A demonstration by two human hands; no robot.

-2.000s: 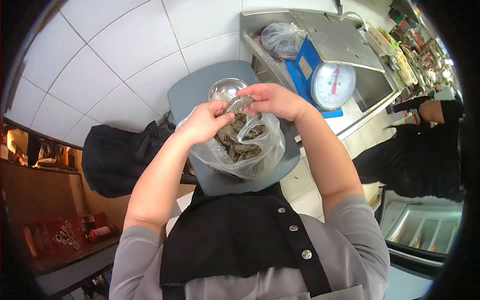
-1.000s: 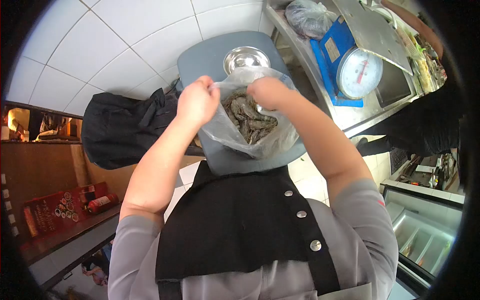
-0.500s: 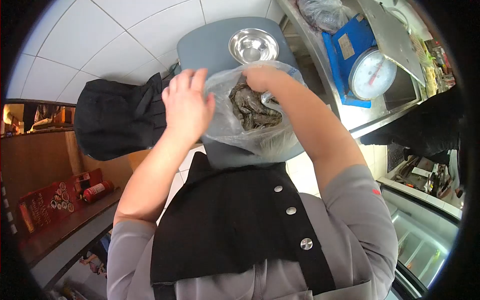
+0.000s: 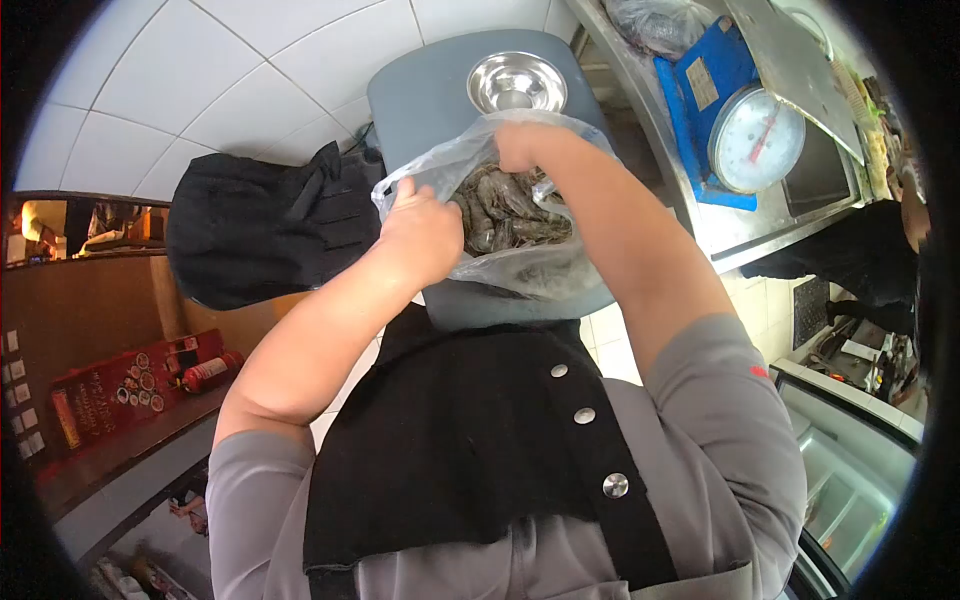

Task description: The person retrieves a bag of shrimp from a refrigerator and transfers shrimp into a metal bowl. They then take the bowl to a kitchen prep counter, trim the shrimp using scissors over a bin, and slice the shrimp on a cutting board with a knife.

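A clear plastic bag (image 4: pixel 530 270) lies opened out on a grey bin lid (image 4: pixel 410 85), with a pile of raw grey-brown shrimp (image 4: pixel 508 212) inside it. My left hand (image 4: pixel 425 228) is closed on the bag's left edge, and its thumb side faces up. At the bag's far side my right hand (image 4: pixel 522 147) reaches in over the shrimp, its fingers curled. Whatever those fingers hold is hidden. Just beyond the bag sits a shiny steel bowl (image 4: pixel 516 84).
On the steel counter (image 4: pixel 725 235) at right stands a blue scale (image 4: pixel 757 140) with a round dial, beside another plastic bag (image 4: pixel 655 25). A black cloth-covered chair back (image 4: pixel 265 230) is at left. A person in dark clothes (image 4: pixel 850 250) is at far right.
My left hand has gone from spread fingers above the bag to gripping its left edge. The bag's left side is lifted more, and more shrimp show. My right hand stays at the far side.
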